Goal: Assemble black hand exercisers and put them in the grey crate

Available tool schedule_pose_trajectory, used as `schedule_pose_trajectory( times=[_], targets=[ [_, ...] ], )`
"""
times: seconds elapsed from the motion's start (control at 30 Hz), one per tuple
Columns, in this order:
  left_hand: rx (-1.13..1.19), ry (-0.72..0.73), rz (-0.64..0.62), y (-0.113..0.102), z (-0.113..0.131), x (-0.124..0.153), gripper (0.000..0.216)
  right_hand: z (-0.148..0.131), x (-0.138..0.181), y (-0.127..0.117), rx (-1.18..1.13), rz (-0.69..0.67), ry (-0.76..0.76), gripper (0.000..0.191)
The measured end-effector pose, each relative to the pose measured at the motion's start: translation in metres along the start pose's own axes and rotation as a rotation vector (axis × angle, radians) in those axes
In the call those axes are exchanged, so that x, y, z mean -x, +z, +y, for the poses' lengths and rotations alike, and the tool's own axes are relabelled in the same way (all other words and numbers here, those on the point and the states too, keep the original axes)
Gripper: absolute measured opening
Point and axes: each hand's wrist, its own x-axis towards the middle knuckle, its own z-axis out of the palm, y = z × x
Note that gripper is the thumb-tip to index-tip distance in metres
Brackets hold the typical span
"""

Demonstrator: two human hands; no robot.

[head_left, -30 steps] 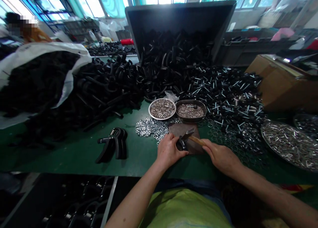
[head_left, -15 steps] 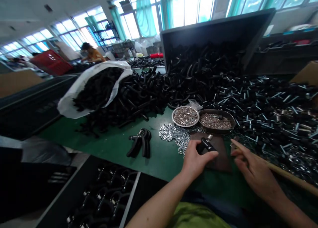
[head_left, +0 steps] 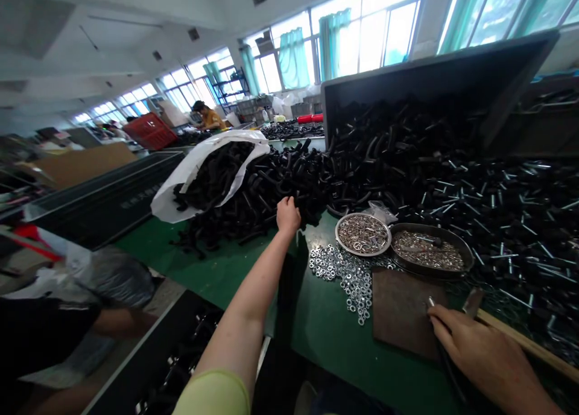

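My left hand is stretched far forward, its fingers curled against the heap of black curved handles on the green table. Whether it grips one I cannot tell. My right hand rests at the near right edge of a brown pad, closed over a thin dark part whose metal tip pokes out. A hammer with a wooden handle lies just right of that hand, untouched.
Two metal dishes of small metal parts stand behind the pad, with loose washers beside them. A tipped black bin spills handles and bolts. A white bag lies left. A person's arm is at lower left.
My left hand has left the black grip on the brown pad and reached forward to the handle heap. My right hand has put the hammer down. The view has swung left.
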Motion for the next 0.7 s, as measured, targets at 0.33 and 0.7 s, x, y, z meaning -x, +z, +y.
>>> schedule_pose_trajectory(
  times=[0.33, 0.7],
  targets=[
    [0.194, -0.022, -0.057, -0.012, 0.015, 0.013, 0.022, -0.003, -0.003, -0.016, -0.406, -0.002, 0.189, 0.030],
    [1.656, -0.337, -0.839, -0.026, 0.129, 0.251, 0.059, -0.078, 0.009, -0.084, -1.157, 0.269, 0.413, 0.032]
  ],
)
